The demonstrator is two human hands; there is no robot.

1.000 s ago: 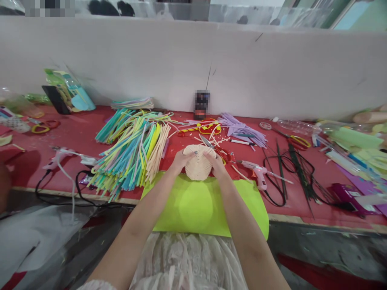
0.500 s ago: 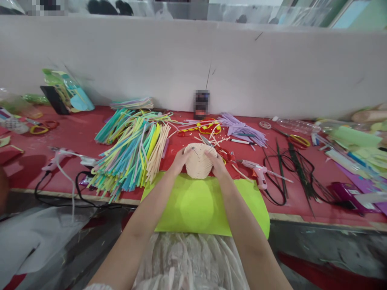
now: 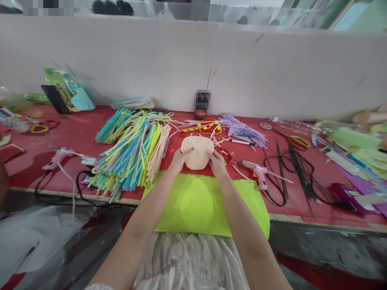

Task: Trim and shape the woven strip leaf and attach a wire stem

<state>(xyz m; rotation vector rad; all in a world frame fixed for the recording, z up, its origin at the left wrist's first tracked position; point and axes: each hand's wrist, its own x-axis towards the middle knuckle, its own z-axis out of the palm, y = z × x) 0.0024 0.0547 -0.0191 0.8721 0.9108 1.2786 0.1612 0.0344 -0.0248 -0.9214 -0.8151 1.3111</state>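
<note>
A cream-coloured, rounded piece (image 3: 197, 155) with ribbed rows meeting in a V is held up above the table's near part. My left hand (image 3: 179, 160) grips its left edge, thumb on the face. On its right edge my right hand (image 3: 217, 162) is closed in the same way. Just below lies a bright yellow-green sheet (image 3: 193, 209) over the table edge. Scissors with red handles (image 3: 226, 155) lie right behind my right hand, partly hidden. Left of my left hand is a big heap of coloured pipe cleaners (image 3: 130, 149), cream ones nearest.
A pink glue gun (image 3: 256, 171) with a black cord lies to the right; another glue gun (image 3: 57, 158) lies at the left. Lilac pipe cleaners (image 3: 242, 129), a marker (image 3: 242, 142) and yellow-handled scissors (image 3: 298, 141) lie farther back. A white partition (image 3: 151, 60) stands behind.
Both hands have raised the cream piece slightly away from me and tilted it, so its outline looks wider and flatter at the top. It now covers the scissors' blades.
</note>
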